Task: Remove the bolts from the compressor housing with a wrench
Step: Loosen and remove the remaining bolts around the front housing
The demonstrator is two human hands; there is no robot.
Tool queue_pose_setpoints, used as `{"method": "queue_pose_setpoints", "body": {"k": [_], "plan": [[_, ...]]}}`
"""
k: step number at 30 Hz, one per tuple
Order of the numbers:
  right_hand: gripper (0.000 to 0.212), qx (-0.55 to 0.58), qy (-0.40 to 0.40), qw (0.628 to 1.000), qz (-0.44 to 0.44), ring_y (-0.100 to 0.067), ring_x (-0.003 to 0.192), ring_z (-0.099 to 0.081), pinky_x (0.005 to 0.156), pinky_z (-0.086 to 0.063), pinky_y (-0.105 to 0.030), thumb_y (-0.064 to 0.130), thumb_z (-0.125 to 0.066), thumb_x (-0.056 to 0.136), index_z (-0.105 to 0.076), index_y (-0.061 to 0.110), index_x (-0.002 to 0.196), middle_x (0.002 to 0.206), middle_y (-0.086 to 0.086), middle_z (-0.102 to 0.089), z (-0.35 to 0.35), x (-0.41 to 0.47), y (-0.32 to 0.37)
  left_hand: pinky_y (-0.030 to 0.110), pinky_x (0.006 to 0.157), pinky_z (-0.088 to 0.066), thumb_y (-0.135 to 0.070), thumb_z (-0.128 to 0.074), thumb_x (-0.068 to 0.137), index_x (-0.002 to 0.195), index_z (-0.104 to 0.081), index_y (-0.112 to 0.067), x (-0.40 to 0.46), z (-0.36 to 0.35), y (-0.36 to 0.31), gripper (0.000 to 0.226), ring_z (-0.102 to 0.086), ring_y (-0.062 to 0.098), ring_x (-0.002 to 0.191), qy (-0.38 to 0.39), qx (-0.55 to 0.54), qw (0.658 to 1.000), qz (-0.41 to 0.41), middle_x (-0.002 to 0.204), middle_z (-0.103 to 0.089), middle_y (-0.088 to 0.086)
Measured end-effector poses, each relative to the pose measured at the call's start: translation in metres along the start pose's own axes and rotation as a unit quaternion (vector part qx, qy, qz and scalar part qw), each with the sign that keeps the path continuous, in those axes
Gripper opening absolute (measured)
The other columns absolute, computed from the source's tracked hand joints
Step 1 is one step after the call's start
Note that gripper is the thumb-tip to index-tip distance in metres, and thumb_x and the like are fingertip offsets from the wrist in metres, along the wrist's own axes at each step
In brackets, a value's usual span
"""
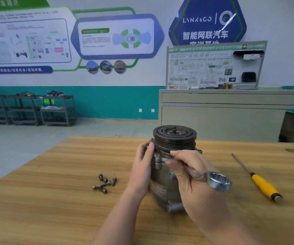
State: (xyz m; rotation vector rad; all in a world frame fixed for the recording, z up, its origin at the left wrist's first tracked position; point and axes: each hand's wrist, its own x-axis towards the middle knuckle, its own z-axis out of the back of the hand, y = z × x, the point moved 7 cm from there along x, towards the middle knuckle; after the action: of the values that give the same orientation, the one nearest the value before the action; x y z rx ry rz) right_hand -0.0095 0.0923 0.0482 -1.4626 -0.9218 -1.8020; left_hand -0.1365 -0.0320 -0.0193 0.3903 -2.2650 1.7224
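Compressor: a grey metal compressor stands on end on the wooden table, its dark grooved pulley on top, roughly mid-table and close to the person.
Left hand: the left hand lies against the left side of the housing just under the pulley, fingers wrapped round it; a firm grip on the body.
Right hand: the right hand has its fingers curled round the shank of a wrench; that grip is closed on the tool, with the fingertips up by the housing's upper flange.
Wrench: the shiny ring end sticks out to the right of the hand, clear of the compressor; the other end is hidden behind the fingers, so whether it sits on a bolt I cannot tell.
Bolts: a small cluster of loose dark bolts lies on the table to the left of the compressor, apart from it.
Screwdriver: a yellow-handled screwdriver lies on the table well to the right, untouched.
Behind: a grey cabinet and wall posters.
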Motion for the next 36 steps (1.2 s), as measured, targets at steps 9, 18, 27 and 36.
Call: {"method": "queue_pose_setpoints", "body": {"k": [9, 18, 27, 36], "plan": [[0.016, 0.122, -0.249, 0.924, -0.265, -0.014, 0.049, -0.062, 0.046, -0.049, -0.020, 0.029, -0.030, 0.102, -0.038, 0.039, 0.093, 0.076, -0.005, -0.066, 0.040, -0.014, -0.044, 0.029, 0.108, -0.024, -0.063, -0.045, 0.083, 0.122, -0.039, -0.043, -0.061, -0.014, -0.009, 0.045, -0.024, -0.008, 0.131, -0.159, 0.209, 0.960, -0.099, 0.140, -0.034, -0.021], [0.023, 0.217, -0.274, 0.799, -0.490, -0.010, 0.032, -0.039, 0.036, -0.030, -0.019, 0.010, -0.029, 0.102, -0.038, 0.018, 0.083, 0.056, 0.002, -0.056, 0.044, -0.018, -0.105, 0.038, 0.112, -0.018, -0.084, -0.050, 0.062, 0.142, -0.030, -0.025, -0.078, 0.002, -0.022, 0.101, -0.030, 0.013, 0.133, -0.236, 0.328, 0.908, -0.108, 0.140, -0.040, -0.007], [0.029, 0.352, 0.099, 0.635, -0.681, -0.006, 0.028, -0.031, 0.027, -0.025, -0.015, 0.010, -0.032, 0.101, -0.042, 0.011, 0.073, 0.047, 0.001, -0.047, -0.022, -0.006, -0.162, 0.005, 0.067, -0.047, -0.065, -0.065, 0.055, 0.120, -0.052, -0.027, -0.046, 0.009, -0.005, 0.077, -0.058, -0.014, 0.094, -0.131, 0.155, 0.975, -0.088, 0.108, -0.063, -0.017], [0.021, 0.451, -0.085, 0.747, -0.481, -0.022, 0.055, -0.068, 0.049, -0.055, -0.026, 0.014, -0.033, 0.104, -0.048, 0.005, 0.093, 0.065, -0.011, -0.068, 0.033, 0.032, -0.137, 0.010, 0.076, -0.047, -0.061, -0.066, 0.058, 0.121, -0.049, -0.049, -0.036, 0.021, 0.011, 0.066, -0.055, -0.016, 0.103, -0.093, 0.075, 0.990, -0.072, 0.119, -0.058, -0.028]]}}
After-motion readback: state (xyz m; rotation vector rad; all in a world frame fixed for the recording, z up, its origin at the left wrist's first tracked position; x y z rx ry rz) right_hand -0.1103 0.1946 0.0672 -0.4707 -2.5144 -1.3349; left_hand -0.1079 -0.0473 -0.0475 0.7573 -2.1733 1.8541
